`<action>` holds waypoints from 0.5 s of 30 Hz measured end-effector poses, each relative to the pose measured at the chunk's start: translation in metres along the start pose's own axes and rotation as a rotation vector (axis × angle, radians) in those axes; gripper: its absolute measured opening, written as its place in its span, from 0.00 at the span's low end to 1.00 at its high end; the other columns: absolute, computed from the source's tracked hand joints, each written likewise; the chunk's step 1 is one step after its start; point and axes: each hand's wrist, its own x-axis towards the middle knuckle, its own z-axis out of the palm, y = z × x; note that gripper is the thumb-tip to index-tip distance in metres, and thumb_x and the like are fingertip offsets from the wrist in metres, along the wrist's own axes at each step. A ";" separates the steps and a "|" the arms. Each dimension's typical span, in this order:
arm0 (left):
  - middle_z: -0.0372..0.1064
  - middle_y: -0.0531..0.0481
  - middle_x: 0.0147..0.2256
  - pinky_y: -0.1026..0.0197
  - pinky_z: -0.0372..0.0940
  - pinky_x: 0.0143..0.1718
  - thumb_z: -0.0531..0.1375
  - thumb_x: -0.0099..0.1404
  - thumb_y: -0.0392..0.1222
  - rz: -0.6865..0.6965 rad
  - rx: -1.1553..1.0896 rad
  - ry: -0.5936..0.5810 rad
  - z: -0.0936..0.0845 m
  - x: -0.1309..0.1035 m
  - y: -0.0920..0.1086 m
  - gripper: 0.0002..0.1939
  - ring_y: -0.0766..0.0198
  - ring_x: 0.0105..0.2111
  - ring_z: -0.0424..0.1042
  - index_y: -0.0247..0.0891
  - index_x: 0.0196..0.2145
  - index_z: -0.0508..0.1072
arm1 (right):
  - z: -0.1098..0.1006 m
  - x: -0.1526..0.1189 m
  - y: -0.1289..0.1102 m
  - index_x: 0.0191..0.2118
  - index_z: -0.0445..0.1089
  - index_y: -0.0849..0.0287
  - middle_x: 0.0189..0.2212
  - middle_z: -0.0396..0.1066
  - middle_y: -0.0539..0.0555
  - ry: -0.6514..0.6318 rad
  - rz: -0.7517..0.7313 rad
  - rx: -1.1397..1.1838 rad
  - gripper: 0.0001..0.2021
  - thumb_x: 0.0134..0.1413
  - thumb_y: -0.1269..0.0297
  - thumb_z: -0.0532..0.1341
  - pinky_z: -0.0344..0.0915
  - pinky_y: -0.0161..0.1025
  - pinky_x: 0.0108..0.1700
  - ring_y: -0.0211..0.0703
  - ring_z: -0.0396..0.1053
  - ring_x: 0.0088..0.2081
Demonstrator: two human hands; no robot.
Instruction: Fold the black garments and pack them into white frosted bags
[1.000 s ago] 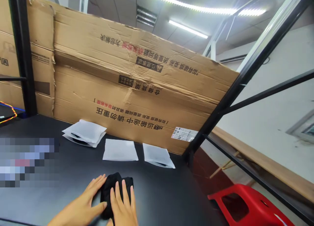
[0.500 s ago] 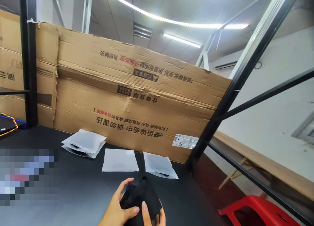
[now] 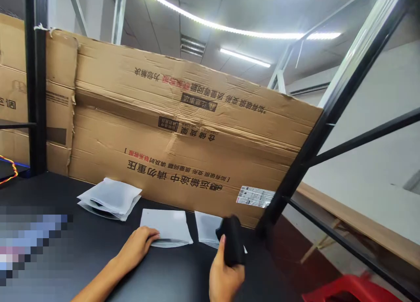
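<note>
My left hand (image 3: 140, 245) is at the near left corner of the middle stack of frosted white plastic bags (image 3: 167, 223). Its fingers close over the edge of a bag there, and the stack's near edge gapes slightly. In my right hand (image 3: 226, 278) is a folded black cloth item (image 3: 232, 241), held up off the table with the thumb along its left side. Motion blurs it, so its exact kind does not show. Behind it lies the right stack of frosted bags (image 3: 206, 225), partly hidden.
A thicker pile of frosted bags (image 3: 113, 195) lies left on the black table (image 3: 82, 254). A cardboard sheet (image 3: 183, 140) stands along the back between black metal posts (image 3: 308, 153). At lower right is a red chair (image 3: 354, 289); yellow and red wires (image 3: 13, 171) run at far left.
Both hands held the black cloth together before. My left hand has let go and moved left to the middle bags; my right hand has carried the cloth right and up.
</note>
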 end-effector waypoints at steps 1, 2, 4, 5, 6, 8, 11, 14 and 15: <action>0.79 0.46 0.38 0.55 0.69 0.46 0.52 0.71 0.50 -0.011 -0.019 -0.014 0.001 0.003 0.001 0.18 0.52 0.40 0.77 0.39 0.40 0.80 | 0.014 -0.001 -0.011 0.65 0.58 0.60 0.65 0.58 0.63 -0.076 -0.205 -0.060 0.26 0.62 0.62 0.55 0.55 0.63 0.65 0.60 0.52 0.67; 0.79 0.47 0.35 0.57 0.70 0.43 0.52 0.71 0.50 -0.021 -0.039 -0.025 0.001 0.005 0.003 0.20 0.54 0.37 0.77 0.38 0.37 0.80 | 0.029 -0.003 -0.020 0.65 0.59 0.58 0.67 0.54 0.61 -0.216 -0.416 -0.116 0.26 0.62 0.68 0.53 0.49 0.65 0.66 0.59 0.48 0.69; 0.79 0.48 0.31 0.59 0.70 0.39 0.51 0.70 0.49 -0.031 -0.079 -0.030 -0.001 0.009 0.007 0.21 0.55 0.35 0.76 0.36 0.35 0.80 | 0.053 -0.012 -0.030 0.64 0.60 0.51 0.68 0.53 0.54 -0.587 -0.750 -0.233 0.31 0.55 0.78 0.51 0.43 0.68 0.68 0.56 0.46 0.69; 0.79 0.48 0.31 0.60 0.69 0.39 0.51 0.70 0.49 -0.033 -0.096 -0.025 -0.003 0.011 0.008 0.22 0.55 0.35 0.76 0.34 0.35 0.80 | 0.063 -0.018 -0.030 0.64 0.61 0.48 0.67 0.56 0.51 -0.753 -0.856 -0.272 0.35 0.51 0.81 0.51 0.44 0.65 0.68 0.54 0.49 0.69; 0.79 0.48 0.31 0.60 0.69 0.39 0.51 0.70 0.49 -0.036 -0.110 -0.018 -0.006 0.012 0.008 0.22 0.55 0.35 0.75 0.33 0.37 0.80 | 0.069 -0.023 -0.027 0.64 0.62 0.48 0.66 0.58 0.49 -0.875 -0.915 -0.298 0.38 0.46 0.83 0.51 0.47 0.61 0.69 0.51 0.52 0.68; 0.79 0.47 0.31 0.60 0.69 0.38 0.52 0.69 0.50 -0.048 -0.125 -0.007 -0.011 0.014 0.008 0.22 0.54 0.36 0.75 0.31 0.40 0.80 | 0.074 -0.030 -0.016 0.63 0.63 0.51 0.63 0.64 0.50 -0.978 -0.929 -0.319 0.42 0.39 0.84 0.51 0.55 0.52 0.67 0.47 0.60 0.64; 0.79 0.46 0.33 0.59 0.69 0.38 0.50 0.70 0.51 -0.071 -0.123 -0.001 -0.015 0.015 0.006 0.24 0.54 0.36 0.75 0.32 0.43 0.80 | 0.072 -0.031 0.003 0.62 0.65 0.54 0.60 0.67 0.54 -1.038 -0.810 -0.431 0.42 0.36 0.83 0.51 0.59 0.51 0.65 0.48 0.64 0.61; 0.78 0.45 0.39 0.58 0.69 0.45 0.51 0.70 0.49 -0.070 -0.090 -0.011 -0.013 0.013 0.007 0.21 0.54 0.41 0.75 0.37 0.46 0.79 | 0.076 -0.031 0.015 0.59 0.69 0.49 0.58 0.70 0.53 -1.036 -0.715 -0.594 0.39 0.38 0.84 0.54 0.62 0.50 0.61 0.51 0.67 0.59; 0.78 0.45 0.41 0.57 0.68 0.47 0.52 0.69 0.47 -0.067 -0.079 -0.020 -0.011 0.011 0.008 0.19 0.54 0.42 0.75 0.39 0.47 0.79 | 0.080 -0.032 0.018 0.58 0.69 0.48 0.57 0.71 0.53 -0.999 -0.709 -0.634 0.38 0.39 0.84 0.55 0.64 0.50 0.59 0.53 0.69 0.57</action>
